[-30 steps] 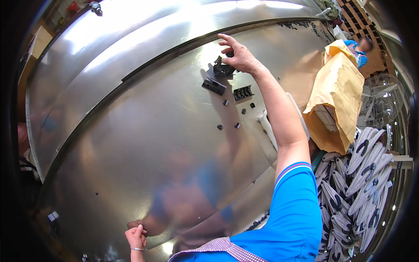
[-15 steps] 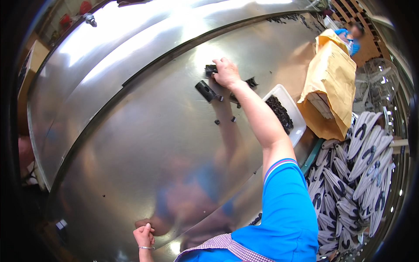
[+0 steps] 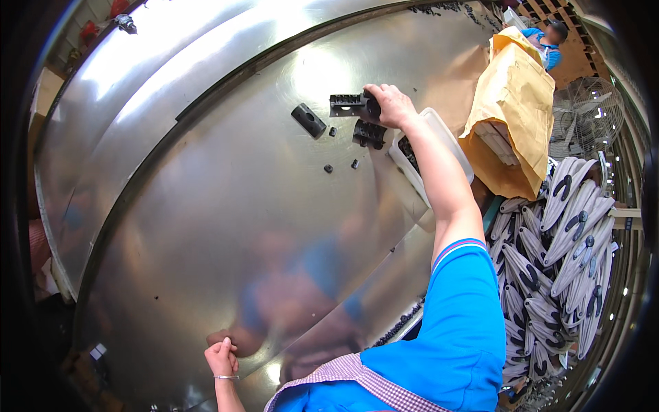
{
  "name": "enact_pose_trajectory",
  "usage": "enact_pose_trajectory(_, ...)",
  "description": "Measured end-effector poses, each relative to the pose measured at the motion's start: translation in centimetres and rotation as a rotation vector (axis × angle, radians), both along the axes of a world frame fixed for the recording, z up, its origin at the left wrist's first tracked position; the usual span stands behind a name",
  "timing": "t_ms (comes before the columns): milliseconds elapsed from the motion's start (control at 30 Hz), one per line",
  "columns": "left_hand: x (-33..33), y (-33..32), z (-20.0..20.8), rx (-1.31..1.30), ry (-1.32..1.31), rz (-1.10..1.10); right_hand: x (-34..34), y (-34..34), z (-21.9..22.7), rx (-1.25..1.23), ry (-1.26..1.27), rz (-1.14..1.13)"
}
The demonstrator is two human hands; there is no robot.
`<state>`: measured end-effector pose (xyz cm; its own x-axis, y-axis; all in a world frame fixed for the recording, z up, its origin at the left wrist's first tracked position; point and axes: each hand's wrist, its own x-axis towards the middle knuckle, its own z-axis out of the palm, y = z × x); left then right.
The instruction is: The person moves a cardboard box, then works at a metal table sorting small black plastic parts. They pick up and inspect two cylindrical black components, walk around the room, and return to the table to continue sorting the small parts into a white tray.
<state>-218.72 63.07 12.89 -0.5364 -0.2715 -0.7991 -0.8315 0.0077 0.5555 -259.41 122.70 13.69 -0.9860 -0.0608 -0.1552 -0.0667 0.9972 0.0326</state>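
Observation:
My right hand (image 3: 392,106) reaches far over the metal table, its fingers curled round a dark curved plastic piece (image 3: 371,108). Touching or close to that piece on its left is a black slotted half-shell (image 3: 346,104); I cannot tell whether they are joined. Below the hand lies a second black half-shell (image 3: 369,134), and farther left a black tube with a round hole (image 3: 308,120). Small black blocks (image 3: 332,131) are scattered near them. My left hand (image 3: 221,358) is closed low over the near left of the table; whatever its fingers may hold is hidden.
Under my right forearm stands a white tray (image 3: 449,141) of small black parts. Beyond it are a large brown paper bag (image 3: 511,103) and a heap of grey bundles with black ends (image 3: 549,275). A fan (image 3: 590,117) and another person (image 3: 546,44) are at the far right.
My right hand has moved right across the table, and the slotted black piece now lies farther right of the tube. My left hand stays closed in about the same place. The whole view has shifted slightly.

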Motion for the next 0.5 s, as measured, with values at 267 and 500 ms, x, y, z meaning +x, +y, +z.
enact_pose_trajectory(267, -0.2, 0.4, 0.5, -0.024, -0.017, 0.007, 3.9, -5.3, 3.5, -0.033, -0.154, -0.052)
enact_pose_trajectory(500, -0.1, 0.3, 0.6, -0.030, -0.024, 0.012, 3.5, -6.3, 1.6, -0.278, 0.264, 0.107)
